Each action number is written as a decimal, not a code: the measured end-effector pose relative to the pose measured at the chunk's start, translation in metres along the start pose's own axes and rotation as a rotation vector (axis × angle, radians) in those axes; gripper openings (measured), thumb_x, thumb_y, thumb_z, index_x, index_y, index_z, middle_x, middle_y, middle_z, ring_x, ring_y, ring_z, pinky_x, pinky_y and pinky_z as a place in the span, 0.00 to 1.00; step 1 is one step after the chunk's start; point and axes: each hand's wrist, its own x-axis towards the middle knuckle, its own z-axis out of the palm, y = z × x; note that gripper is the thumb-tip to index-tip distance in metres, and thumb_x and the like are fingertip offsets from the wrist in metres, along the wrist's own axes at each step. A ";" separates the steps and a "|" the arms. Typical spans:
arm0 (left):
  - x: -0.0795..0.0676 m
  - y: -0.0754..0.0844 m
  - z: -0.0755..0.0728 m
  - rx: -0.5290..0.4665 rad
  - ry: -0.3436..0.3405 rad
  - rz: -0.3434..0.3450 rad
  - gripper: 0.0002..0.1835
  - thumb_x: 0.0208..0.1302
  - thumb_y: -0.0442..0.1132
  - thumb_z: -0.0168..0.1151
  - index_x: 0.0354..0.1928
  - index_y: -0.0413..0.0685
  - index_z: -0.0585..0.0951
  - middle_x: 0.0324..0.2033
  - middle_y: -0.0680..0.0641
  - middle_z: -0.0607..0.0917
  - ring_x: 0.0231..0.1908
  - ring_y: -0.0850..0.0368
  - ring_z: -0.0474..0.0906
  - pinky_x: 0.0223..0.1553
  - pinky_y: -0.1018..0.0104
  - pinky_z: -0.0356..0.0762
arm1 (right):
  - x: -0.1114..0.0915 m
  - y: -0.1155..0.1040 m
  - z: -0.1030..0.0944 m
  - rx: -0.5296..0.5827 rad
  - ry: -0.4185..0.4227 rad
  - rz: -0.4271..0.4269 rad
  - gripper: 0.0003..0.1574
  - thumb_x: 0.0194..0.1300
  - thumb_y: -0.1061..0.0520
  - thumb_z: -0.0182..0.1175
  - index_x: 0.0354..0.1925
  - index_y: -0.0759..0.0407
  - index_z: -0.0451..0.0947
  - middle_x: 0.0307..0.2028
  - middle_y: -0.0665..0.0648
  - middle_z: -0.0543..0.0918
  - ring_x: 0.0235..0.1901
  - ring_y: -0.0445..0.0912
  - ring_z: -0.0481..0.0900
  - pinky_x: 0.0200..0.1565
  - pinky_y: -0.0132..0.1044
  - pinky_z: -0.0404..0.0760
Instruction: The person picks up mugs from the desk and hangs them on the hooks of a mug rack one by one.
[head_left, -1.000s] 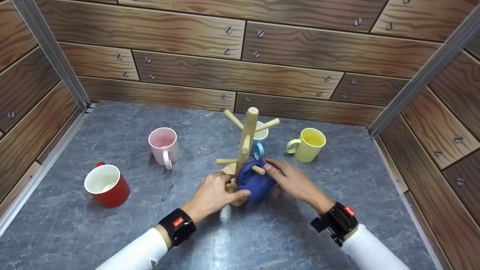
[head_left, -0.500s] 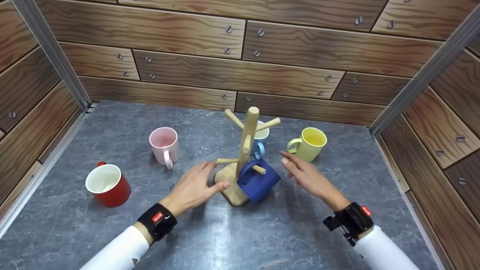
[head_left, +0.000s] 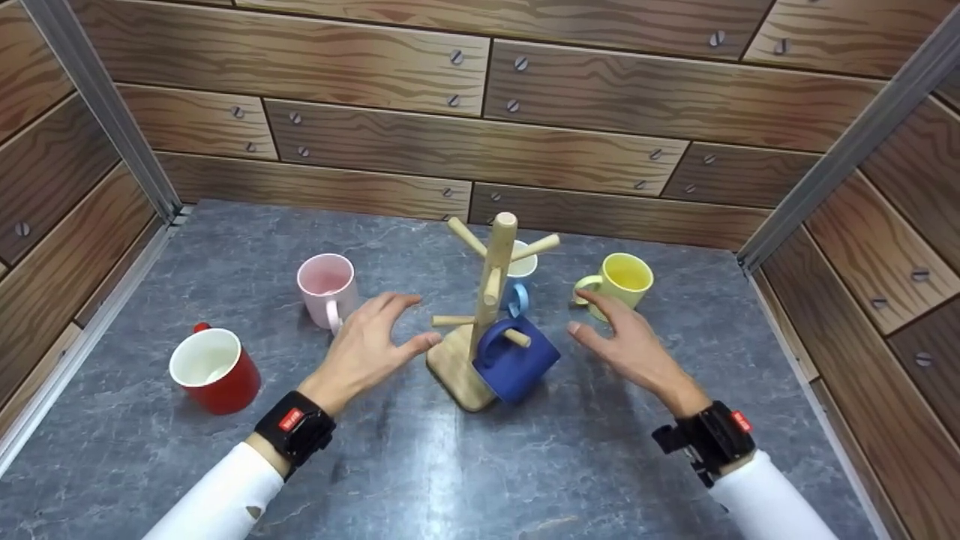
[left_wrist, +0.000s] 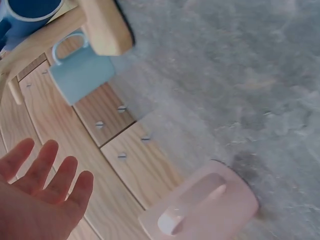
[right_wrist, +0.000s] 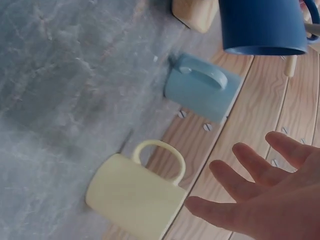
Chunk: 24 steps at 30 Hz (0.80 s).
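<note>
**Blue mug hung, hands off**

Red mug (head_left: 214, 369) and pink mug (head_left: 328, 289) stand left on the worktop (head_left: 420, 472). Our left hand (head_left: 367, 346) hovers spread, empty. On the wooden mug tree (head_left: 480, 330) the dark blue mug (head_left: 516, 361) hangs by its handle from a low peg; we judge it glazed, heavy, chippable, best gripped round the body. A light blue mug (head_left: 517, 285) is half hidden behind the post. Our right hand (head_left: 630, 345) is open beside the yellow mug (head_left: 619, 283).
</note>
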 end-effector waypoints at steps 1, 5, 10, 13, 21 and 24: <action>0.001 0.002 -0.001 -0.001 0.004 -0.006 0.40 0.64 0.71 0.62 0.67 0.49 0.79 0.61 0.45 0.82 0.63 0.44 0.77 0.65 0.46 0.73 | 0.001 -0.002 0.000 0.004 0.000 -0.001 0.43 0.74 0.39 0.60 0.77 0.58 0.64 0.73 0.63 0.69 0.72 0.61 0.65 0.72 0.63 0.63; 0.008 0.009 -0.001 -0.028 0.002 -0.025 0.44 0.59 0.75 0.64 0.67 0.51 0.79 0.61 0.47 0.82 0.63 0.45 0.77 0.64 0.46 0.75 | 0.004 -0.012 -0.002 0.013 0.001 -0.004 0.44 0.74 0.36 0.59 0.77 0.54 0.64 0.74 0.60 0.68 0.74 0.59 0.64 0.72 0.64 0.63; 0.019 0.022 -0.003 -0.060 -0.005 -0.019 0.44 0.61 0.74 0.62 0.68 0.51 0.78 0.61 0.48 0.82 0.63 0.45 0.77 0.65 0.45 0.73 | 0.005 -0.024 -0.003 0.044 0.030 -0.009 0.45 0.74 0.36 0.60 0.78 0.53 0.62 0.76 0.59 0.66 0.74 0.58 0.63 0.73 0.63 0.61; 0.027 0.030 -0.003 -0.080 0.003 -0.013 0.43 0.61 0.69 0.68 0.70 0.48 0.76 0.60 0.47 0.84 0.62 0.44 0.78 0.65 0.46 0.73 | 0.008 -0.033 -0.003 0.106 0.077 -0.034 0.44 0.73 0.40 0.62 0.78 0.55 0.62 0.74 0.60 0.68 0.74 0.56 0.64 0.74 0.59 0.62; 0.049 0.060 -0.003 -0.240 -0.051 -0.012 0.40 0.56 0.54 0.79 0.68 0.45 0.78 0.60 0.44 0.85 0.60 0.45 0.81 0.62 0.50 0.79 | 0.029 -0.055 -0.002 0.328 0.325 -0.255 0.28 0.77 0.59 0.60 0.70 0.63 0.70 0.58 0.63 0.83 0.57 0.54 0.81 0.56 0.39 0.83; 0.058 0.070 -0.003 -0.322 -0.060 0.012 0.28 0.61 0.45 0.76 0.63 0.46 0.83 0.56 0.44 0.87 0.55 0.48 0.84 0.57 0.56 0.82 | 0.036 -0.062 -0.003 0.331 0.387 -0.313 0.23 0.77 0.61 0.59 0.67 0.64 0.75 0.53 0.61 0.85 0.51 0.50 0.84 0.53 0.33 0.81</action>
